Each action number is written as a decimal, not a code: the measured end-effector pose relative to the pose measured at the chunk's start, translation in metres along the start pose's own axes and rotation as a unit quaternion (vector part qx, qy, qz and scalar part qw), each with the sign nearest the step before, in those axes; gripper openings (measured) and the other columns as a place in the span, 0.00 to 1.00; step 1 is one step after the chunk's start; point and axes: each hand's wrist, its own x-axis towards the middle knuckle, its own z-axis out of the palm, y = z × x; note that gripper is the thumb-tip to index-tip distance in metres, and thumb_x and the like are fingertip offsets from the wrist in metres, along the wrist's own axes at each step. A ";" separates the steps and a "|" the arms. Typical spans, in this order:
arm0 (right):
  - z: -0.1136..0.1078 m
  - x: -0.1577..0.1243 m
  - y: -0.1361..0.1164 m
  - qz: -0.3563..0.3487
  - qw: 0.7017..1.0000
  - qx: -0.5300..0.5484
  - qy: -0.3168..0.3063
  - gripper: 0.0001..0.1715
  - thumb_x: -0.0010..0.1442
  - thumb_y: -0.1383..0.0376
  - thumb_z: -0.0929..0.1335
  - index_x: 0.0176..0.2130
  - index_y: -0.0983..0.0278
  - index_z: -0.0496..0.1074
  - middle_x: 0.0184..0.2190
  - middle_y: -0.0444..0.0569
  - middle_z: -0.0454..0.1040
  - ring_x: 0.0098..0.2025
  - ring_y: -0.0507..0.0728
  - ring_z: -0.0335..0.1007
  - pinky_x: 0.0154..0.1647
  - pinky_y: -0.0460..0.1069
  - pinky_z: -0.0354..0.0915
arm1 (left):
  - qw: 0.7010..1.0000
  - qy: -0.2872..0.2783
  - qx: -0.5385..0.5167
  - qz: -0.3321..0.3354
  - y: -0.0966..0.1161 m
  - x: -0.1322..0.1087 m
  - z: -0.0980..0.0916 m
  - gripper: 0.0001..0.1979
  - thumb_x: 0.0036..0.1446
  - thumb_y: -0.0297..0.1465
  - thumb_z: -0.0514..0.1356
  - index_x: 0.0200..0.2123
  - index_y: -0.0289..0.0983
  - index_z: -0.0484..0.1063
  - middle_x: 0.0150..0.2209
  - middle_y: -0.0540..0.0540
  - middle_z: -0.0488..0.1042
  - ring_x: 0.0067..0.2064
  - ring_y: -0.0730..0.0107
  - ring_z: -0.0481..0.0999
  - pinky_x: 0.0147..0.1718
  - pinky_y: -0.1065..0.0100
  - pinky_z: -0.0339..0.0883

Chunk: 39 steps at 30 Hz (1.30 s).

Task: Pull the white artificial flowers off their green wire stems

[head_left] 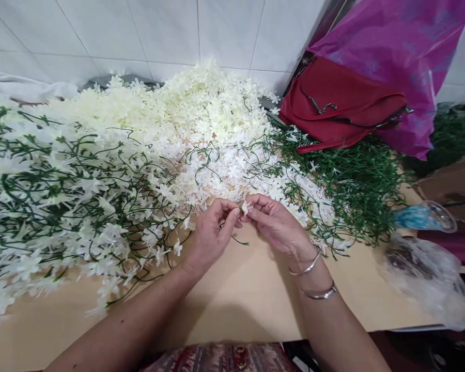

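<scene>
White flower (pixel 246 207) between left hand (pixel 212 231) and right hand (pixel 279 227); apparently pinched by both.

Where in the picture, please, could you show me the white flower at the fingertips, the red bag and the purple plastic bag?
White flower (pixel 245 207): head view, on its petals.
Red bag (pixel 351 101): head view, on its front.
Purple plastic bag (pixel 399 57): head view, on its side.

bangles (pixel 319 296) look like polished metal, petals (pixel 217 111) matt cloth, tabletop (pixel 256 284) smooth.
</scene>
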 end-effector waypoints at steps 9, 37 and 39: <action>0.002 0.001 0.002 -0.003 0.999 -0.053 -0.001 0.18 0.52 0.54 0.81 0.34 0.61 0.76 0.26 0.42 0.78 0.31 0.53 0.74 0.42 0.52 0.70 | 1.000 -0.004 0.015 -0.007 0.001 0.001 -0.001 0.08 0.71 0.36 0.59 0.40 0.38 0.71 0.32 0.49 0.78 0.34 0.72 0.79 0.36 0.71 0.72; -0.005 0.002 -0.005 -0.046 0.996 -0.066 0.024 0.20 0.50 0.54 0.82 0.35 0.62 0.76 0.27 0.41 0.75 0.30 0.51 0.70 0.37 0.49 0.67 | 0.997 0.003 0.060 0.040 0.009 -0.003 0.000 0.06 0.70 0.34 0.59 0.40 0.38 0.70 0.32 0.50 0.77 0.32 0.72 0.79 0.33 0.70 0.69; -0.007 0.003 -0.005 -0.099 0.988 -0.088 0.080 0.19 0.51 0.55 0.81 0.35 0.61 0.76 0.27 0.40 0.74 0.29 0.50 0.67 0.35 0.47 0.65 | 0.992 0.001 0.105 0.065 0.017 -0.005 0.000 0.04 0.69 0.32 0.60 0.39 0.39 0.70 0.31 0.51 0.75 0.32 0.72 0.77 0.33 0.69 0.67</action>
